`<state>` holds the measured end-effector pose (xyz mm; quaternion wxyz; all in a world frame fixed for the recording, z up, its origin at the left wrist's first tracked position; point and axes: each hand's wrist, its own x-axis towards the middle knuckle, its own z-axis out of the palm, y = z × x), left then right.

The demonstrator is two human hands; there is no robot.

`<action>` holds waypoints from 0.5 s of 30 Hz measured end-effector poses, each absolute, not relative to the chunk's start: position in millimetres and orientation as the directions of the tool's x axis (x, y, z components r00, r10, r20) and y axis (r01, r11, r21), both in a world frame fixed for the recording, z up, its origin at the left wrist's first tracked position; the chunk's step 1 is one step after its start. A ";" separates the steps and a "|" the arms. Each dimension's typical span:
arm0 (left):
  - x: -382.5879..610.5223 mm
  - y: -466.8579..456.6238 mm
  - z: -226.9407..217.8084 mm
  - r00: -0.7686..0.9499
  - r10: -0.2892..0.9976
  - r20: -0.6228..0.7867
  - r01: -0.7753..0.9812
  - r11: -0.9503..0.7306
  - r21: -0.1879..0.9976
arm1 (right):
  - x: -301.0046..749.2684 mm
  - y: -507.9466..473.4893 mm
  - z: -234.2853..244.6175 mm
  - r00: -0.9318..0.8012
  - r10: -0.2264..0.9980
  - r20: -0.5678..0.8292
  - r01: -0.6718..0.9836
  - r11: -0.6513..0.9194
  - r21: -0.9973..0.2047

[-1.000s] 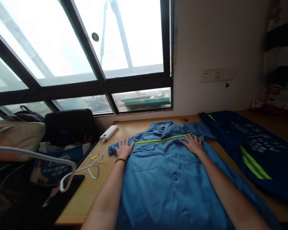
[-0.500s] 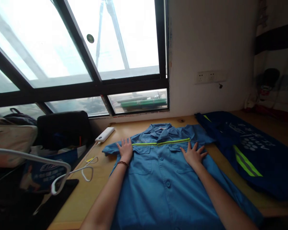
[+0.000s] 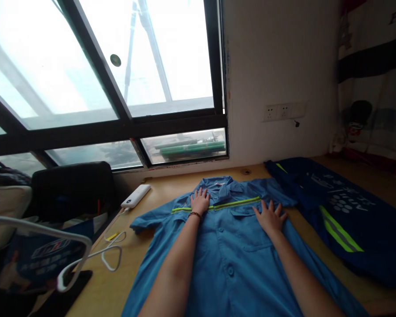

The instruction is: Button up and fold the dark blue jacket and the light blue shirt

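A blue short-sleeved work shirt (image 3: 224, 255) with a yellow-green reflective stripe lies buttoned and front-up on the wooden table (image 3: 125, 273). My left hand (image 3: 199, 201) rests flat near the collar, fingers spread, a bead bracelet on the wrist. My right hand (image 3: 270, 216) lies flat and open on the shirt's right chest, just below the stripe. Neither hand holds anything.
A dark blue garment (image 3: 343, 215) with a reflective stripe lies on the table at the right. A white power bank (image 3: 135, 196) with a looped white cable (image 3: 110, 253) sits at the left. Bags (image 3: 69, 189) and a white hanger (image 3: 53, 237) crowd the left side. A window and wall sockets (image 3: 282, 111) are behind.
My left hand slid from the shirt's left shoulder toward the collar. My right hand shifted slightly lower on the chest. The view turned a little to the right.
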<state>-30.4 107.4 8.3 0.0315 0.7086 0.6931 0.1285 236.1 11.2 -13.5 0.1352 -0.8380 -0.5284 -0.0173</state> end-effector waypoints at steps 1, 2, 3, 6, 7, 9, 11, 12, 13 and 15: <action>-32.7 108.7 7.7 -0.042 0.987 0.152 0.976 0.007 0.220 | 240.2 12.5 -13.2 0.436 0.883 0.172 0.891 -0.397 -0.222; -34.4 108.5 8.6 -0.066 0.980 0.185 0.975 0.024 0.221 | 242.7 13.1 -12.7 0.430 0.885 0.179 0.892 -0.386 -0.234; -34.8 106.6 11.0 -0.075 0.968 0.238 0.974 0.020 0.226 | 243.8 13.2 -11.9 0.426 0.884 0.193 0.893 -0.376 -0.247; -24.9 92.2 23.6 0.036 0.889 0.456 0.963 -0.153 0.221 | 241.2 13.1 -8.6 0.438 0.865 0.244 0.881 -0.360 -0.308; -17.1 85.9 28.3 0.131 0.850 0.510 0.943 -0.266 0.202 | 239.8 13.5 -7.4 0.445 0.860 0.251 0.873 -0.353 -0.338; 4.7 75.6 35.0 0.376 0.755 0.537 0.840 -0.522 0.146 | 239.2 14.9 -5.3 0.464 0.848 0.255 0.846 -0.339 -0.412; 30.5 72.2 35.7 0.576 0.668 0.471 0.704 -0.698 0.130 | 244.5 17.3 -3.9 0.516 0.811 0.276 0.796 -0.334 -0.505; 42.5 73.9 33.4 0.628 0.653 0.423 0.665 -0.733 0.145 | 249.9 18.7 -3.5 0.565 0.771 0.292 0.756 -0.342 -0.558; 52.6 77.6 29.6 0.643 0.668 0.375 0.662 -0.731 0.167 | 257.1 20.2 -3.4 0.631 0.714 0.304 0.702 -0.358 -0.616; 65.5 89.7 19.4 0.561 0.772 0.298 0.752 -0.626 0.205 | 275.4 23.8 -3.6 0.771 0.567 0.290 0.551 -0.366 -0.750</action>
